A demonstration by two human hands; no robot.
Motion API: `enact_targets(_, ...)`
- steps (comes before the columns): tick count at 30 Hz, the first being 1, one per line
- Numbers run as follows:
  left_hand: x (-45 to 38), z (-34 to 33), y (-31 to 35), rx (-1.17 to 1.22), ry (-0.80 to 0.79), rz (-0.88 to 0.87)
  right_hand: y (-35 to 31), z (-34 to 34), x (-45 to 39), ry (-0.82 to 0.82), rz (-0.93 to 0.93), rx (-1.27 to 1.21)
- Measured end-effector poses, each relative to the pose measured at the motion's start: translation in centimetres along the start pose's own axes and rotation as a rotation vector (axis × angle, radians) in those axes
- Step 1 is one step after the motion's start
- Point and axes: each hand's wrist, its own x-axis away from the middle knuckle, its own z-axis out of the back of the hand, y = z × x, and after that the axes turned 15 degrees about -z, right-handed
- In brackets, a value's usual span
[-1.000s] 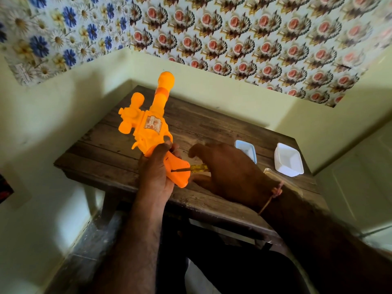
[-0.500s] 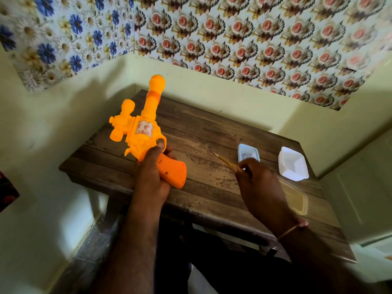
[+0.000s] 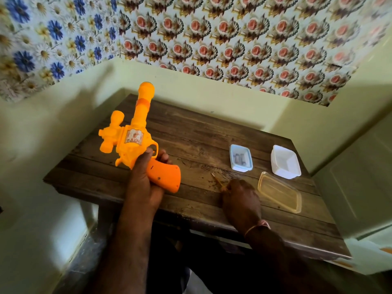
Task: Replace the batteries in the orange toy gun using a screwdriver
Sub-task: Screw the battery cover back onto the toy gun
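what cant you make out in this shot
Head view only:
- Screwdriver: handle hidden inside the right hand; tip too small to read.
- Small tub: contents blurred, possibly batteries.
- Toy gun: part of the grip covered by the left hand; sticker blurred.

The toy gun (image 3: 135,143) is smooth, shiny orange plastic with a paper sticker (image 3: 134,136) on its side. The table (image 3: 191,132) is dark, rough, scratched wood planks. The two small tubs (image 3: 241,158) (image 3: 285,162) are smooth plastic. The lid (image 3: 279,192) near the right edge is see-through, shiny plastic. The screwdriver (image 3: 218,182) has a thin metal shaft.
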Motion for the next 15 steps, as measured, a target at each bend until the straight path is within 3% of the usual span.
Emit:
enact_targets(2, 0.0, -0.3, -0.2, 0.009, -0.004, 0.026, -0.7, 0.3, 0.4, 0.066, 0.060, 0.061)
enact_targets(4, -0.2, -0.4, -0.5, -0.029, 0.025, 0.055, -2.6, 0.7, 1.5, 0.100, 0.223, -0.115)
enact_targets(6, -0.2, -0.4, -0.5, -0.093, 0.053, 0.087, -5.2, 0.8, 2.3, -0.036, 0.387, -0.337)
enact_targets(9, 0.1, 0.0, -0.3, -0.189, 0.005, 0.126, -8.3, 0.6, 3.1, -0.352, 0.486, -0.556)
enact_targets(15, -0.4, 0.7, 0.1, -0.234, 0.005, 0.146, -9.5, -0.8, 3.1, -0.248, 0.522, -0.424)
